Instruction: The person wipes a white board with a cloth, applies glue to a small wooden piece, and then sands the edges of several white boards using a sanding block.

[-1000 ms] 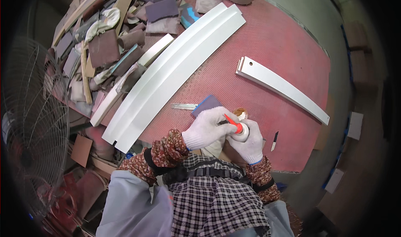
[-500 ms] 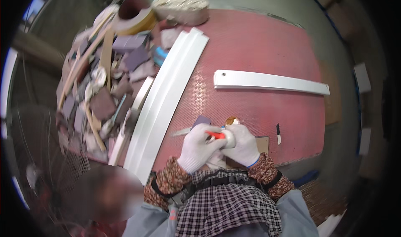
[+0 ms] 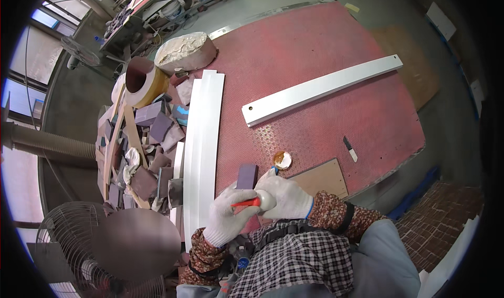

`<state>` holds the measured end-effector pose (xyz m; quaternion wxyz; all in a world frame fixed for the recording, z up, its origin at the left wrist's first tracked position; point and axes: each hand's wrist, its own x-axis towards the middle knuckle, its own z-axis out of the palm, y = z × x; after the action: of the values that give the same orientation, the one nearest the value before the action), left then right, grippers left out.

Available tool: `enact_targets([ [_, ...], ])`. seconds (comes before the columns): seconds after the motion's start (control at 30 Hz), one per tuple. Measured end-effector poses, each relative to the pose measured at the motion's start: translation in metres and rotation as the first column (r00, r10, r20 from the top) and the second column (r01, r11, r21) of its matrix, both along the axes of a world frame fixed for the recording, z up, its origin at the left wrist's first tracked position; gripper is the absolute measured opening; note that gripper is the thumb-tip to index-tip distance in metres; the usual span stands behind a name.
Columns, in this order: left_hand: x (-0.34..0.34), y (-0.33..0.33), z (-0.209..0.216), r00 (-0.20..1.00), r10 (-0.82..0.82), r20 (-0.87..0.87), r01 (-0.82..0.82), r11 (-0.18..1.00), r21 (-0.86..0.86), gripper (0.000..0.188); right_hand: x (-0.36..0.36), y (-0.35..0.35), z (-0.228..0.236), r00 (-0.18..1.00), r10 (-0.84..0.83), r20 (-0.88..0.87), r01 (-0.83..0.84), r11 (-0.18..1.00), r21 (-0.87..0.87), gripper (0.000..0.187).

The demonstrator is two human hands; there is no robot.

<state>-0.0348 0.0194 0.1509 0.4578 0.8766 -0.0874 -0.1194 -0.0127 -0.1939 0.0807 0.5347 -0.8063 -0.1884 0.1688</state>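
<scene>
My left hand, in a white knit glove, closes its fingers round the red pointed tip of a white rounded bottle. My right hand, gloved too, grips the white body from the other side. A small blue piece pokes out by the right glove's fingers; what it belongs to is hidden. Just beyond lies a small round dish with white and amber stuff in it. A purple-grey sanding block rests close to my left hand, and a tan board lies beside my right.
On the red table lie a white bar, white long strips and a black-and-white knife. Blocks and sticks are heaped left, near a tape roll. A fan stands lower left.
My view has turned, so the table and its things sit at another angle. Both hands keep hold of the white bottle, which now appears lower and a little further left.
</scene>
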Motion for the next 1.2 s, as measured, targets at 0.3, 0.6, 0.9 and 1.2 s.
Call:
enact_targets([
  [0.3, -0.03, -0.032, -0.011, 0.93, 0.357, 0.081, -0.348, 0.931, -0.113, 0.034, 0.003, -0.006, -0.001, 0.918, -0.15, 0.367, 0.079, 0.976, 0.202, 0.049],
  [0.6, -0.036, -0.038, 0.02, 0.897, 0.426, 0.117, -0.417, 0.904, -0.095, 0.024, 0.008, -0.008, 0.027, 0.798, -0.176, 0.576, 0.112, 0.983, 0.145, 0.035],
  [0.9, -0.028, -0.018, 0.033, 0.975, 0.206, 0.085, -0.191, 0.969, -0.158, 0.039, 0.013, -0.017, 0.035, 0.907, 0.108, 0.407, -0.184, 0.971, 0.152, 0.05],
  [1.2, -0.015, -0.037, 0.001, 0.965, 0.044, -0.259, -0.146, 0.91, -0.387, 0.127, 0.021, -0.022, 0.068, 0.989, 0.089, 0.116, -0.125, 0.924, 0.36, 0.07],
])
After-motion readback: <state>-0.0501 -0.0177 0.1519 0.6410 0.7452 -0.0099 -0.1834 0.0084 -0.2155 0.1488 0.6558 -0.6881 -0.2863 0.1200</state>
